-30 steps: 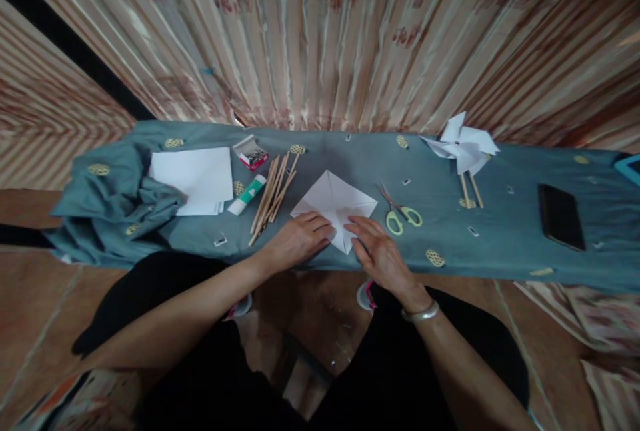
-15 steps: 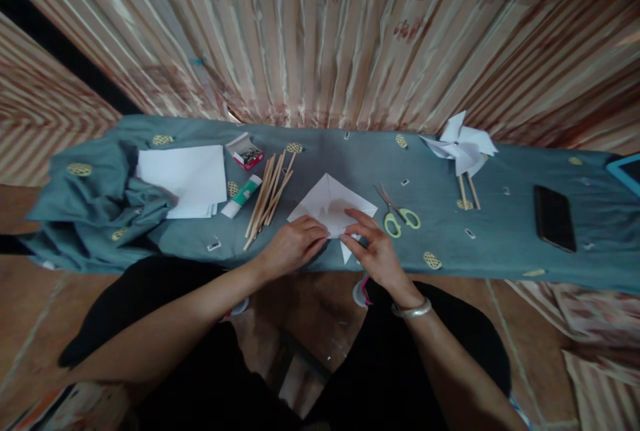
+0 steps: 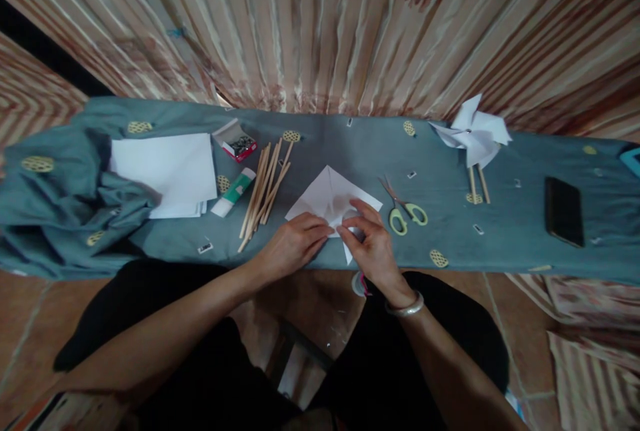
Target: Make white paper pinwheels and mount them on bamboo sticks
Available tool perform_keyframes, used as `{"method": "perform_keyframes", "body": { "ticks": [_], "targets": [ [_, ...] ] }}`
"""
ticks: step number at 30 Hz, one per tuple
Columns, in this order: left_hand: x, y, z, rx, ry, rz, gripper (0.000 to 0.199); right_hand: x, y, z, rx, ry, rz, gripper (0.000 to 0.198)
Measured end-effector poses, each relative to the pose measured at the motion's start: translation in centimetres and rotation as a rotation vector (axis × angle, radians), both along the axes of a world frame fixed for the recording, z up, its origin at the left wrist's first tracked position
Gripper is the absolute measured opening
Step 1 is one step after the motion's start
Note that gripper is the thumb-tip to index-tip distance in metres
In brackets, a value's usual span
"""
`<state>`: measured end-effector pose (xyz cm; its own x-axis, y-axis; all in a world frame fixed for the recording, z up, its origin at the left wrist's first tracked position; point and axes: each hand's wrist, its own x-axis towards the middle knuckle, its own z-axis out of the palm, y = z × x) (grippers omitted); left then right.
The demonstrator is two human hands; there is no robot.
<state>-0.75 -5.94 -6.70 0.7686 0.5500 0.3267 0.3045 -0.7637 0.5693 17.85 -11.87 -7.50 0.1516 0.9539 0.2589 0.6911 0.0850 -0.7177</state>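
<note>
A white sheet of paper [image 3: 320, 192], cut and creased along its diagonals, lies before me at the table's near edge. My left hand [image 3: 299, 242] pinches its near left part, fingers closed. With thumb and fingertips, my right hand [image 3: 369, 239] grips a flap of the same paper and bends it in toward the middle, close to the left fingertips. One pointed corner hangs down between the hands. Just right of the paper, green-handled scissors [image 3: 403, 210] rest with their blades apart. Several wooden sticks [image 3: 261, 198] lie to the left of it.
On the left are a stack of white paper [image 3: 165, 171], a glue stick [image 3: 233, 192] and an open small box [image 3: 237, 141] of metal pieces. Paper pinwheels [image 3: 474, 130] on sticks and a black phone [image 3: 564, 211] lie right on the blue-green cloth [image 3: 330, 144]. A curtain hangs behind.
My right hand has brought a paper flap inward, so it now curls up, and its fingertips have come nearer my left hand. The view has shifted slightly.
</note>
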Motion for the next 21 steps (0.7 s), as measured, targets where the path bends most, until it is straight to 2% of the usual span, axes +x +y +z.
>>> {"method": "perform_keyframes", "body": {
  "ticks": [21],
  "targets": [
    [0.15, 0.54, -0.39, -0.092, -0.018, 0.031, 0.022, -0.23, -0.32, 0.68, -0.031, 0.005, -0.013, 0.009]
  ]
}}
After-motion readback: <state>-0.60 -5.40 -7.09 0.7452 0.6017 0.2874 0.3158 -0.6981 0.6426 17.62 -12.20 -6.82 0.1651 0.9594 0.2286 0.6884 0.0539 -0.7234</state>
